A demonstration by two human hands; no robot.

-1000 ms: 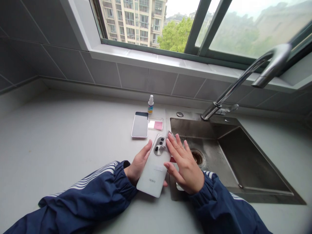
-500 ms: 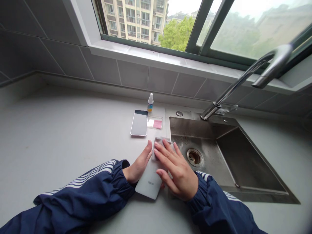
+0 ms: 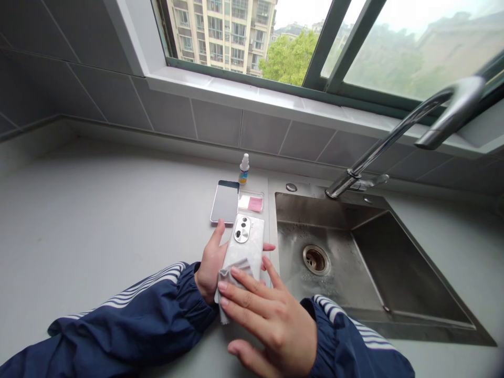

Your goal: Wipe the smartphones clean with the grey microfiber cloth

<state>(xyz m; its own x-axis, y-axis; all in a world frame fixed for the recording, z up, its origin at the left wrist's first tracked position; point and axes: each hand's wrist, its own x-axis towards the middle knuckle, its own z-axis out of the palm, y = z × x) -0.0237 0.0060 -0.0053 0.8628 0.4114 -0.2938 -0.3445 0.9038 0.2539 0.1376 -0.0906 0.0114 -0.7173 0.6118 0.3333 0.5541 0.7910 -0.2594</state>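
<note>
My left hand [image 3: 211, 262] grips a white phone [image 3: 244, 242] by its sides, back up, with the round camera ring facing me. My right hand [image 3: 263, 316] presses a small grey cloth [image 3: 230, 279] flat against the phone's lower end with stretched fingers. Both hands hover over the grey counter [image 3: 98, 220] just left of the sink. Another phone [image 3: 225, 201] lies flat on the counter beyond my hands.
A small spray bottle [image 3: 243, 169] stands near the wall. A clear packet with a pink sheet [image 3: 252, 202] lies beside the flat phone. The steel sink [image 3: 354, 252] with its drain and a tall tap [image 3: 397, 128] is on the right.
My right hand has slid the cloth from the camera end down to the phone's near end. The left hand has turned the phone more upright and nearer the flat phone.
</note>
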